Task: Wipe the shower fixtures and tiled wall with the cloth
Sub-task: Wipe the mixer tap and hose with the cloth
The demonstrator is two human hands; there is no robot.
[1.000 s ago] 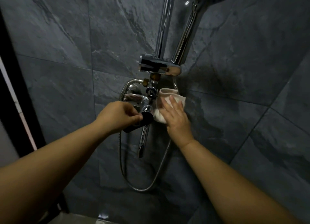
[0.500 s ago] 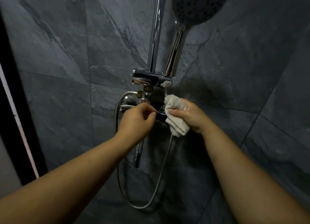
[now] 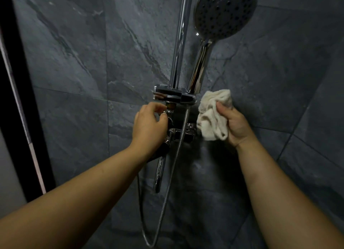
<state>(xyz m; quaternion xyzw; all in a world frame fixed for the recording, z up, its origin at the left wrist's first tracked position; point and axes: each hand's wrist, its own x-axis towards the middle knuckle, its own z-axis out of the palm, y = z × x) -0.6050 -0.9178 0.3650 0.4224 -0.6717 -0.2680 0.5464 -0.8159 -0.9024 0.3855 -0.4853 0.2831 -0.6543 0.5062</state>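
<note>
Left hand (image 3: 149,125), fingers curled, pinched the brass fitting (image 3: 170,106) under the slider bracket (image 3: 173,96); bunched cloth (image 3: 212,114) sat just right of that bracket, gripped in the closed fingers of the right hand (image 3: 236,125), close to the tiled wall (image 3: 279,81); I judged fixture-wiping under way; next, I would press the cloth onto the handset stem (image 3: 200,68).

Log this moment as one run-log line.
phase: wiping fixtures | right grip: holds bunched white cloth beside chrome slider bracket | left grip: fingertips at small brass fitting under bracket
</note>
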